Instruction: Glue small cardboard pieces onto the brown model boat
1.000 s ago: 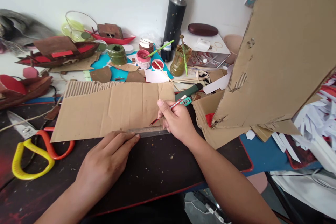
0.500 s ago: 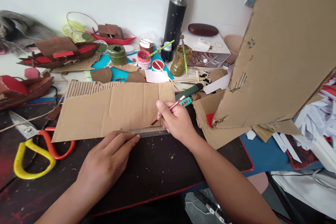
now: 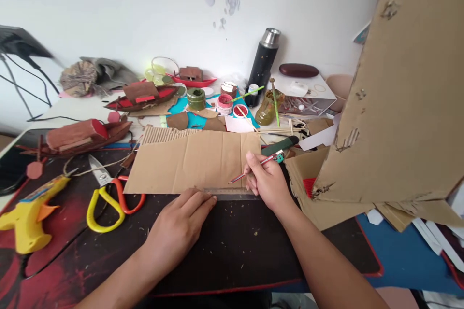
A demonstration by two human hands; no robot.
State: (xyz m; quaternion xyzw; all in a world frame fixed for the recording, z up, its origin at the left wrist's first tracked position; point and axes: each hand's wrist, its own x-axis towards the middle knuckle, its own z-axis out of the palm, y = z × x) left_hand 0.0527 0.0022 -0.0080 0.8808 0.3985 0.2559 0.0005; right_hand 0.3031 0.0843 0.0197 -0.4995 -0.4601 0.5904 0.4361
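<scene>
The cardboard sheet [image 3: 210,159] lies partly on the mat [image 3: 232,256], the ruler [image 3: 234,194] along its near edge. Scissors [image 3: 105,180] lie at the sheet's left, a glue gun [image 3: 32,219] farther left. Paint jars [image 3: 225,105] stand behind the sheet, a flask [image 3: 262,65] to their right; a panel [image 3: 406,106] stands at the right.

A red-edged desk mat [image 3: 239,256] carries a corrugated cardboard sheet [image 3: 203,164]; left of that sheet lie scissors [image 3: 104,180] and a hot-glue gun [image 3: 32,222], along its near edge a ruler [image 3: 234,194].
</scene>
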